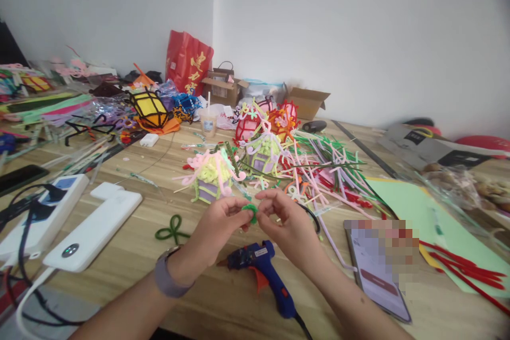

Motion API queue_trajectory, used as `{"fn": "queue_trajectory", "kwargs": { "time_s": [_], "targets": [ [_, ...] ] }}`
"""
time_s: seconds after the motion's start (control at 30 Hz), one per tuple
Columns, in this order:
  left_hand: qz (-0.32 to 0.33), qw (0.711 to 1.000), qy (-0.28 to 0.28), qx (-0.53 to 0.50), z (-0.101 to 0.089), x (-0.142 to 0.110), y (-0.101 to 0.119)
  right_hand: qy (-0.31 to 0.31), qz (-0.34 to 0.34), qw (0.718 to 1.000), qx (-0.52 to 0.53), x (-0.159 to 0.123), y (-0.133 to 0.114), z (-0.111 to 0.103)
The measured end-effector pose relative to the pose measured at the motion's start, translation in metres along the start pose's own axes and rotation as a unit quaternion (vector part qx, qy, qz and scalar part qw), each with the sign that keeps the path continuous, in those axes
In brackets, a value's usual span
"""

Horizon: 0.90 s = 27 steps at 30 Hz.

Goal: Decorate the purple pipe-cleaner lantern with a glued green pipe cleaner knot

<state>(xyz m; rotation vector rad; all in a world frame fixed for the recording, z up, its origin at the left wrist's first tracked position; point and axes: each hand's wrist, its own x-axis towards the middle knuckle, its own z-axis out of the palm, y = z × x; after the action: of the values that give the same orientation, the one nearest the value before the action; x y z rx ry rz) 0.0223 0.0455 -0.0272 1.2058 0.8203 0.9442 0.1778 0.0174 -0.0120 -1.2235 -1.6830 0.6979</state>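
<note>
My left hand (223, 226), with a grey band on its wrist, pinches a small coiled green pipe cleaner (251, 212) between thumb and fingers. At the coil's right edge, my right hand (285, 220) has its thumb and bent fingers closed about it; the fingertips partly hide the contact. Below both hands lies a blue hot glue gun (258, 265) with an orange trigger, its nozzle pointing left. A dark green looped pipe cleaner (173, 228) rests left of my left wrist. Just beyond my hands stands a small yellow, pink and purple pipe-cleaner house (211, 178).
Another pipe-cleaner house (261, 154) stands farther back, beside loose pipe cleaners (330, 164). A white power bank (95, 228) and a power strip (48, 212) lie left. On the right are a phone (374, 276) and light green sheets (450, 228). A drink cup (208, 122) stands behind.
</note>
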Motion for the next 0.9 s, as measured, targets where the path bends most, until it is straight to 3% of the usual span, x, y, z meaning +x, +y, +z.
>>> {"fn": "queue_trajectory", "kwargs": {
  "time_s": [0.3, 0.9],
  "targets": [
    [-0.031, 0.999, -0.028, 0.011, -0.003, -0.001, 0.001, -0.098, -0.115, 0.984, -0.099, 0.004, -0.005, -0.015],
    [-0.062, 0.995, -0.077, -0.031, -0.006, -0.001, 0.0, -0.085, -0.028, 0.994, -0.056, 0.003, -0.001, -0.011]
  ]
}}
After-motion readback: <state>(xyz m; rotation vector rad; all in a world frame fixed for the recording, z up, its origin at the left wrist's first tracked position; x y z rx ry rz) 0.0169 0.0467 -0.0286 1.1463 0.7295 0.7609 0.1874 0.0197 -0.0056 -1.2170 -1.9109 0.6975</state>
